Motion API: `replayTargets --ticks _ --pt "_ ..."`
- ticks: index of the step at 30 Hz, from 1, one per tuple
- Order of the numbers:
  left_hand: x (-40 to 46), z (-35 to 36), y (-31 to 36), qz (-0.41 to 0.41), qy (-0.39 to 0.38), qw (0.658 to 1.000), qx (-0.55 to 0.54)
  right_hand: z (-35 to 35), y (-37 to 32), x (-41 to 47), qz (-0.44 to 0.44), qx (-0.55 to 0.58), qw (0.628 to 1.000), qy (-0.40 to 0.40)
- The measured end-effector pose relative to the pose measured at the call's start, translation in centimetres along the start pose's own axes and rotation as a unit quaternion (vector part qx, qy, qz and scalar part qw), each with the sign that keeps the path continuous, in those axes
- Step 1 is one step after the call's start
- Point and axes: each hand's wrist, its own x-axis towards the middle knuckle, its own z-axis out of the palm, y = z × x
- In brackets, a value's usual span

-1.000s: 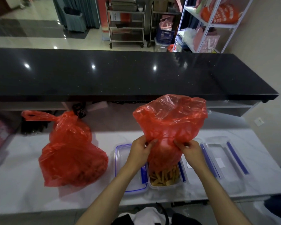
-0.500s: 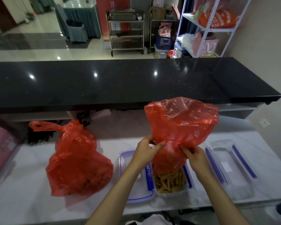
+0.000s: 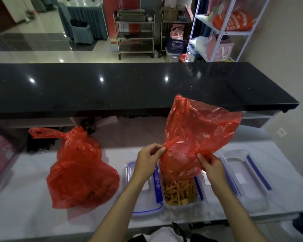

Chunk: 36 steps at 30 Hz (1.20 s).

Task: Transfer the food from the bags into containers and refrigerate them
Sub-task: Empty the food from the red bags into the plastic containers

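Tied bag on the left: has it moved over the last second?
No. The tied bag keeps the same narrow gap to the lid beside it; only the camera view has shifted.

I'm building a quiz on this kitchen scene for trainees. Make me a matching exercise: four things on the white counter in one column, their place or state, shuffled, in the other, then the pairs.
Things
1. held red bag
2. knotted red bag
3. middle container
4. right container

Place or state
A. holds orange food sticks
B. sits on the counter at the left, untouched
C. clear, nothing visible inside, at the right
D. pinched by the left hand and right hand above the food

Pairs: 1-D, 2-B, 3-A, 4-C
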Motion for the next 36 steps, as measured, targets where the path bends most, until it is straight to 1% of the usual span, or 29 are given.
replayTargets --ticks 6,12,17,22,27,31,36 --pt "-0.1 -0.3 0.3 0.008 0.001 1.0 0.002 0.1 -0.1 -0.5 -0.005 -0.001 1.0 0.0" --pt "-0.5 -0.7 1.0 0.027 0.03 0.999 -0.024 0.3 -0.4 -0.9 -0.016 0.008 1.0 0.013" --pt "-0.8 -1.0 0.8 0.022 0.03 0.999 -0.025 0.5 -0.5 -0.8 -0.022 0.014 1.0 0.017" --pt "-1.2 -1.0 1.5 0.035 0.03 0.998 -0.041 0.5 -0.7 -1.2 -0.025 0.032 0.999 0.016" --pt "-1.4 -1.1 2.3 0.049 0.035 0.996 -0.061 0.6 -1.1 -1.1 -0.028 0.037 0.998 0.035" --pt "-1.3 -1.2 2.2 0.041 0.032 0.997 -0.06 0.5 -0.9 -1.1 -0.022 0.042 0.998 0.041" --pt "-1.3 -1.5 1.7 0.018 0.05 0.996 -0.072 0.3 -0.6 -1.2 -0.03 0.051 0.997 0.045"
